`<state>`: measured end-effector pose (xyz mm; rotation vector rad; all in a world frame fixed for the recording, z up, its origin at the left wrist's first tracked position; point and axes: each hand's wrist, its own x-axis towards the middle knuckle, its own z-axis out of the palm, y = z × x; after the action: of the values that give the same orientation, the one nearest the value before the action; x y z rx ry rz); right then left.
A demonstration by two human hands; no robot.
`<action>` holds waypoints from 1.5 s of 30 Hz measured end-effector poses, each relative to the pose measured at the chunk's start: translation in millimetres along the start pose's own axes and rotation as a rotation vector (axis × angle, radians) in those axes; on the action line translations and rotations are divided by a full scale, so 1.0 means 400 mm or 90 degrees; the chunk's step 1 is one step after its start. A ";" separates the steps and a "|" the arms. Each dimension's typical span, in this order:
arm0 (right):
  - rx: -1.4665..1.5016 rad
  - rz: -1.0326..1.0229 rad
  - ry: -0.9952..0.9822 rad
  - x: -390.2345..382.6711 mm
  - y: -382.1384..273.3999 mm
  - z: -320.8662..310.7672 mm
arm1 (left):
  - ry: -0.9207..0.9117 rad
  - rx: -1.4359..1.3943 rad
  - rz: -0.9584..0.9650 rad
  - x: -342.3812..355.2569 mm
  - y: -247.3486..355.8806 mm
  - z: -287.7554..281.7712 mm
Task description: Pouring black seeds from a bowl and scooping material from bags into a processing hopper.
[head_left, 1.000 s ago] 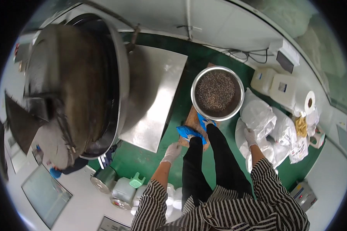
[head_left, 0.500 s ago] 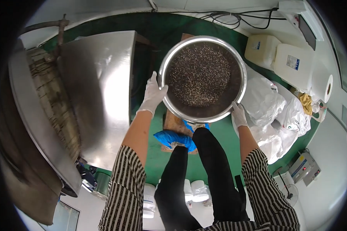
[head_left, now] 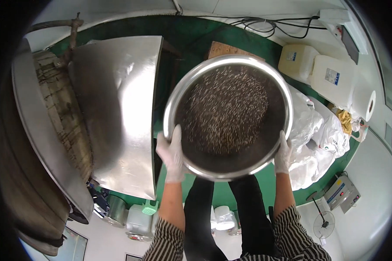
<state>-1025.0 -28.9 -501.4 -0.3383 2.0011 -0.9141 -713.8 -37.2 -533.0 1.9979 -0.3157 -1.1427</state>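
Gripped at the rim between left hand (head_left: 170, 157) at 8 o'clock and right hand (head_left: 283, 158) at 4 o'clock: the bowl (head_left: 224, 166), wide, round, so without a long axis. Toward 2 o'clock from the left, toward 10 from the right, about equally near to both. Part-closed on both sides, with thumb up along the rim; cannot tell the curl of the hidden fingers. Inside, mottled dark and pale grains (head_left: 231, 108), streaked by blur, with bare wall showing below. Around the bowl: at 12, a board (head_left: 231, 49), partly covered from view; toward 2, a cream jug (head_left: 298, 65) and a white jug (head_left: 334, 89), contents impossible to tell; at 3 to 4, white bags (head_left: 301, 126); at 9, a steel slab (head_left: 137, 108).
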 end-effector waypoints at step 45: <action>-0.651 -0.159 -1.601 -0.825 -0.501 0.013 | 0.965 -0.421 -0.346 -1.593 0.009 -0.144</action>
<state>-853.2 10.3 -157.8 -1.3074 -0.2414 0.6675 -1024.3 344.3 -124.2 1.7798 1.2402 0.2535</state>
